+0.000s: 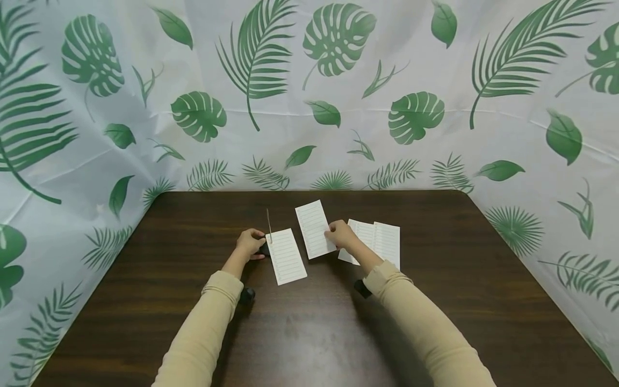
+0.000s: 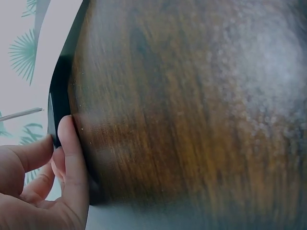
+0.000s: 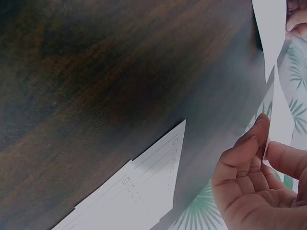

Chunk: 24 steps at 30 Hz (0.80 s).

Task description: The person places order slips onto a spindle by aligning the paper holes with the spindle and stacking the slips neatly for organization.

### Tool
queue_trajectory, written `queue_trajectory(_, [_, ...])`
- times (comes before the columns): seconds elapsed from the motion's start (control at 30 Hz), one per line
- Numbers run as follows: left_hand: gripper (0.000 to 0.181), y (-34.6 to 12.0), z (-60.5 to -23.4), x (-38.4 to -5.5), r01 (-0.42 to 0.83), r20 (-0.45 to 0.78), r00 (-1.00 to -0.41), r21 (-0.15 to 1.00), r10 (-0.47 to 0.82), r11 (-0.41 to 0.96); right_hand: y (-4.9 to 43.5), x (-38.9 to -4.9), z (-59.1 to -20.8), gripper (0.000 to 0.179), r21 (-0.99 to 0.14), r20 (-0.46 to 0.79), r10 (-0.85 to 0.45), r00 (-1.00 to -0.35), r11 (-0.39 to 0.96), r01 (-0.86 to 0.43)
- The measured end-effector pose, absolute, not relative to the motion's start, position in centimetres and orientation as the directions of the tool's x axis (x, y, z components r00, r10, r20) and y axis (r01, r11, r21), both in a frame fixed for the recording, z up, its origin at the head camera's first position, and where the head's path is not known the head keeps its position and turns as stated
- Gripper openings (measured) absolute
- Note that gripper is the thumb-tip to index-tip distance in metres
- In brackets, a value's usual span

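Note:
My left hand point(image 1: 250, 243) grips the edge of the black base point(image 2: 60, 103) of a receipt spike. Its thin metal rod point(image 1: 268, 223) rises at the upper left corner of a white lined slip point(image 1: 286, 258), which covers much of the base; whether the rod pierces the slip I cannot tell. Between thumb and fingers, my right hand point(image 1: 341, 235) pinches the right edge of another lined slip point(image 1: 314, 228), lifted and tilted just right of the first. Seen from the right wrist, this held slip point(image 3: 280, 117) is nearly edge-on.
More lined slips point(image 1: 388, 244) lie partly overlapping on the dark wooden table point(image 1: 309, 333), beneath and right of my right hand. A white curtain point(image 1: 358, 156) with green leaves hangs behind the table and along both sides. Black wrist cameras point(image 1: 246, 295) sit under the sleeves.

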<state>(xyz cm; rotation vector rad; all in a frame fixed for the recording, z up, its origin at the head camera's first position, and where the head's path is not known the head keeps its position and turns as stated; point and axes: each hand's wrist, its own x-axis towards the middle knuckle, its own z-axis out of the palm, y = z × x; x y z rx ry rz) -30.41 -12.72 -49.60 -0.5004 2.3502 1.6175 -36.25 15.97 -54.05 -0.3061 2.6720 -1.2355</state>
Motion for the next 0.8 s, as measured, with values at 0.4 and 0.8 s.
queue_trajectory(0.4, [0.021, -12.0, -46.4, -27.2, -0.327, -0.283, -0.944, 0.87, -0.169, 0.369, 15.9, -33.8, -52.7, 0.029, -0.846, -0.071, -0.348, -0.935, 0.517, -0.128])
queue_trajectory(0.8, [0.025, -13.2, -44.0, -26.3, -0.245, -0.232, -0.969, 0.911, -0.081, 0.332, 12.9, -26.0, -42.6, 0.021, -0.861, -0.21, -0.278, -0.937, 0.507, 0.043])
